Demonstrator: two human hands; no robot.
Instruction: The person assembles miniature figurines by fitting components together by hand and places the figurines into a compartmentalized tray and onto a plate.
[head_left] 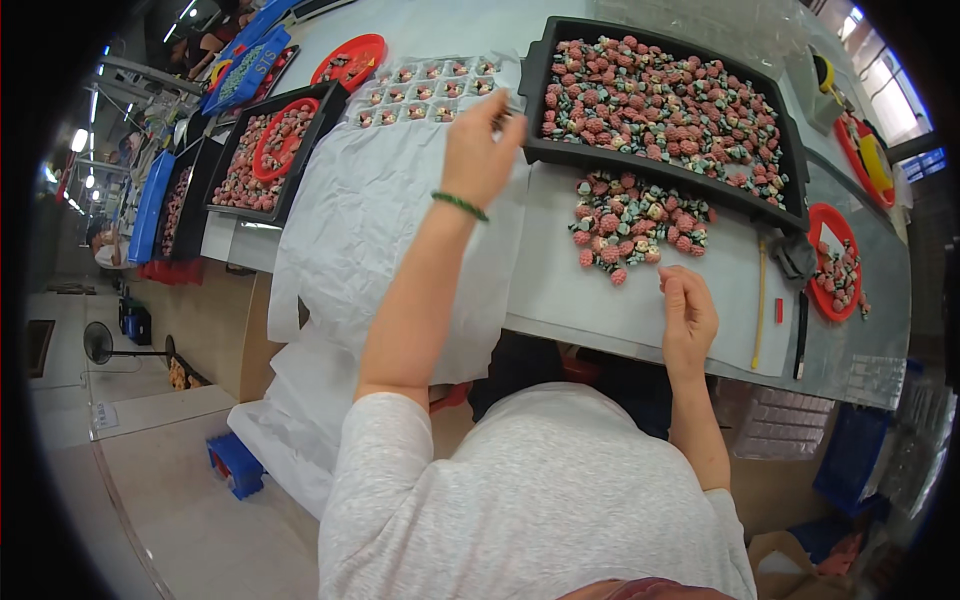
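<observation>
My left hand (pixel 484 150), with a green bracelet on the wrist, is over the right edge of a clear compartment tray (pixel 425 92). Its fingers are curled together, and whatever they hold is hidden. Small pink, black and cream figurines (pixel 417 110) sit in rows in the tray. Just in front of a loose pile of pink figurines (pixel 640 222) is my right hand (pixel 690 318). Its thumb and fingers are drawn together, and I cannot make out anything between them. Behind that pile, a black tray (pixel 660 165) holds many more such figurines.
White paper (pixel 390 215) covers the table's left part. At right lie a thin yellow stick (pixel 760 305), a small red piece (pixel 779 311), a dark cloth (pixel 794 258) and a red dish (pixel 822 282) with figurines. Another black tray (pixel 322 118) stands at left.
</observation>
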